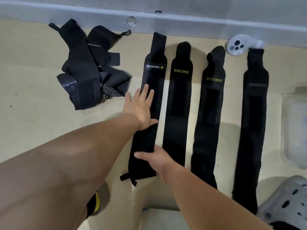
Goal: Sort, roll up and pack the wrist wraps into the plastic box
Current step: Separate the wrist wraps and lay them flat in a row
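Four wrist wraps are lying flat on the counter; tangled pile waiting at left, nothing rolled, plastic box sitting right. I'm pressing my left hand flat on the MANUEKLEAR wrap; my right hand is thumbing its lower end, and I can't tell its grip.

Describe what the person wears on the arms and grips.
Nothing is worn that shows. The left forearm and right forearm are bare to the picture's edge, with no sleeve in view. The left grip and right grip have no gloves, and no ring, watch or band is visible on fingers or wrists.
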